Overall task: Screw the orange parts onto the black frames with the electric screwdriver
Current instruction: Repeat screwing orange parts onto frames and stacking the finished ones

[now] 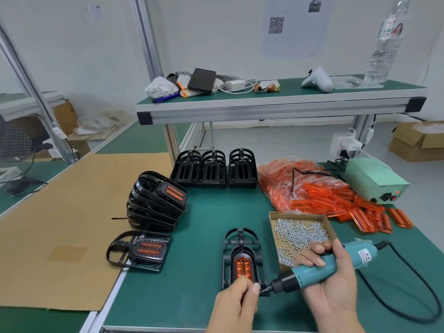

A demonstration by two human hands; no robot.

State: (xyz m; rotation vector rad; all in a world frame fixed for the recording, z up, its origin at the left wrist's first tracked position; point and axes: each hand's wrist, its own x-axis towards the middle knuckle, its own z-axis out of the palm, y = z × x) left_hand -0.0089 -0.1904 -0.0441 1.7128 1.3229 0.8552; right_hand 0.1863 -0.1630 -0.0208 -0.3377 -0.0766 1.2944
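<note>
On the green bench mat (204, 212) just in front of me lies one black frame (242, 255) with an orange part (243, 265) seated in its middle. My left hand (234, 301) rests on the frame's near end, fingers curled with the thumb close to the screwdriver tip; I cannot tell whether it pinches a screw there. My right hand (334, 280) is wrapped around the teal electric screwdriver (312, 271), which lies nearly level, its bit pointing left at the frame's near right corner. Its black cable (418, 284) loops off to the right.

Just beyond that hand sits a cardboard tray (274, 217) of silver screws (300, 233). Farther right, loose orange parts (374, 217) spill from a clear bag (288, 179), beside a pale green power supply (374, 179). Bare frames stand in a row (213, 169) at the back. To the left, a leaning stack of finished frames (156, 200) sits near one finished frame (141, 249) lying flat at the edge of a cardboard sheet (72, 212).
</note>
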